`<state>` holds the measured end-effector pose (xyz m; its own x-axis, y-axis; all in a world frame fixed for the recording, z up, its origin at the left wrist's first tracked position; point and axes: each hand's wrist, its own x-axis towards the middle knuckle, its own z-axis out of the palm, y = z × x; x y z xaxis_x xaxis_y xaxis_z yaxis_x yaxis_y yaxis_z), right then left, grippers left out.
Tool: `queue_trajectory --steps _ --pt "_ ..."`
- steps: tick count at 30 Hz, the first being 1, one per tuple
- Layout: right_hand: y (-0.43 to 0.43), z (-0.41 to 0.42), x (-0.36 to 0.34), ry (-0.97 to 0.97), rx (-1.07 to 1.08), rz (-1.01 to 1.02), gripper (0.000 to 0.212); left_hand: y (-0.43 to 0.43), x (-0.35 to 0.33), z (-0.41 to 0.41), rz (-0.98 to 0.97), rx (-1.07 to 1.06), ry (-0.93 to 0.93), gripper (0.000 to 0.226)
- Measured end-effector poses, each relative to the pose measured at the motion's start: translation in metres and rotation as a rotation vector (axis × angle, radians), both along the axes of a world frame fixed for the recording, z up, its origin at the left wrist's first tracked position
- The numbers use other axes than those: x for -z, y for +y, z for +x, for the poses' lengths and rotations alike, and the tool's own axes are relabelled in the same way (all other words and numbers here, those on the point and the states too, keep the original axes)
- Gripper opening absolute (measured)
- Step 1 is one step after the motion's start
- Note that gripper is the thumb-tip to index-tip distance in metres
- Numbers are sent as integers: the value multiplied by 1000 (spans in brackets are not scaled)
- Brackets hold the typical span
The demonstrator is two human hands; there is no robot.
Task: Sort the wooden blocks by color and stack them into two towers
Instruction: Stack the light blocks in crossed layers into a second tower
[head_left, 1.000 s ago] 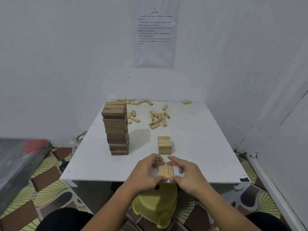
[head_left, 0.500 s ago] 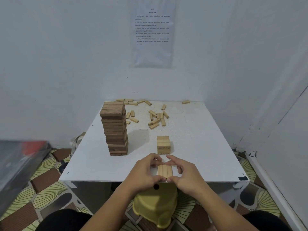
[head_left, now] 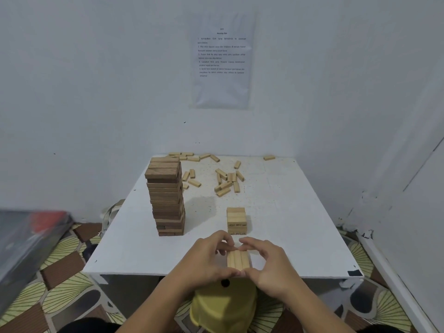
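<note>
Seemingly three light blocks (head_left: 237,260) lengthwise away; left hand (head_left: 206,261), right hand (head_left: 275,266) pinching.

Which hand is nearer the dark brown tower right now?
Left. The left hand is toward the person and to the right of the dark brown tower, gripping the row of light blocks. The right hand grips that row's other side, farther right.

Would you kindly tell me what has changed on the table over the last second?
Nothing has visibly moved. The left hand and right hand still pinch the row of three light blocks at the near edge of the table. The dark tower, short light tower and loose blocks lie as before.
</note>
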<state>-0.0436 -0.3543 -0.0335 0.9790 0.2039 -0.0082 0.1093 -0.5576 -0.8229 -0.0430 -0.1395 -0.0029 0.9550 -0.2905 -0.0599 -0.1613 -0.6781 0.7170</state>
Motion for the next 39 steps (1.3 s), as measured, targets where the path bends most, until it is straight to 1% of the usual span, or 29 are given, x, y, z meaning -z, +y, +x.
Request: queue_trajectory --steps 5,8,10,13,18,25,39 --pt "-4 30 -40 -125 -40 -28 72 0 -41 17 -28 -26 -110 56" --pt "-5 60 -59 -149 -47 -8 73 -1 -62 42 -57 -34 -118 58" --pt "-5 77 -64 -129 -55 17 72 -2 -67 59 -56 -35 -93 58" --pt "-4 100 -62 -88 -63 58 72 -4 -63 83 -45 -40 -76 55" --pt "-4 121 -50 -53 -53 62 73 -3 -50 107 -39 -47 -56 55" --pt "-2 126 -36 -35 -60 55 72 1 -32 110 -30 -54 -57 54" --pt "-2 124 -33 -40 -38 45 74 3 -29 114 -21 -32 -48 54"
